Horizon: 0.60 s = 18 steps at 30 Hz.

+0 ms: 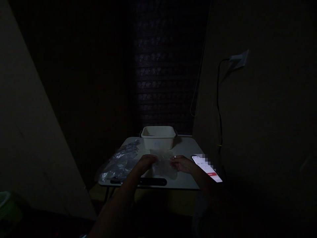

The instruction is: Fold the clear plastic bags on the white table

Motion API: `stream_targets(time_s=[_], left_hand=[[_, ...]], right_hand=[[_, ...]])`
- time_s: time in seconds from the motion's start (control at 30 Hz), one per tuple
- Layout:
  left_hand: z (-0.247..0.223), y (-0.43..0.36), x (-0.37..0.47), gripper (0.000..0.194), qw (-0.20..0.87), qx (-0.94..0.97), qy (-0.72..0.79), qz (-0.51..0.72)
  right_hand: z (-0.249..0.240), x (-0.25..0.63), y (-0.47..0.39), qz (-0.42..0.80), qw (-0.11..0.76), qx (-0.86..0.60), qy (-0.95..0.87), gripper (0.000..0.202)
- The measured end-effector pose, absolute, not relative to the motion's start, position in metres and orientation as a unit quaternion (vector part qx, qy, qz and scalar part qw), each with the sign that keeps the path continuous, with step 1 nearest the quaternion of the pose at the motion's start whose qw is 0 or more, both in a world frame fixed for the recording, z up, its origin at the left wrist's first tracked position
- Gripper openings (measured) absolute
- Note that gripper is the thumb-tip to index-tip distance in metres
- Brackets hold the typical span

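Observation:
Between my two hands a clear plastic bag (pixel 163 168) is held over the small white table (pixel 185 147). My left hand (pixel 148 161) is closed on the bag's left edge. On the other side, my right hand (pixel 182 163) pinches its right edge, fingertips together. Just behind the bag stands a white plastic basin (pixel 158 142) with dark side handles. A heap of clear plastic bags (pixel 121 162) lies on the table to the left of my left hand. The room is dark, so whether the held bag contains anything is hard to tell.
A black bar (pixel 153 181) lies along the table's front edge. The lit phone (pixel 206 168) is at the right edge, beside my right forearm. A cable hangs from a wall socket (pixel 239 61) on the right. A bin (pixel 7 208) stands at the lower left.

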<state>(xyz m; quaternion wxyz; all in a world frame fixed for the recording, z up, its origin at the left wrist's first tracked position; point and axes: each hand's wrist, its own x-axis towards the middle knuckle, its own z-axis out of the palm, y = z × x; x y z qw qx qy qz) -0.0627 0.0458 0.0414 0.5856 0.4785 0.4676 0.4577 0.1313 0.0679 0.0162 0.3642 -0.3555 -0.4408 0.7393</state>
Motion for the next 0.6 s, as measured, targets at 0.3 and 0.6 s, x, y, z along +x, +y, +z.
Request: stream_targets(time_s=[0.3, 0.6], left_hand=[[0.0374, 0.0501, -0.0670, 0.018, 0.582, 0.476, 0.491, 0.440], [0.0409, 0.0454, -0.0648, 0.014, 0.593, 0.475, 0.491, 0.426]], right_hand=[[0.0211, 0.1332, 0.0665, 0.746, 0.335, -0.375, -0.436, 0.005], [0.0235, 0.1313, 0.0650, 0.729, 0.386, -0.348, -0.445, 0.008]])
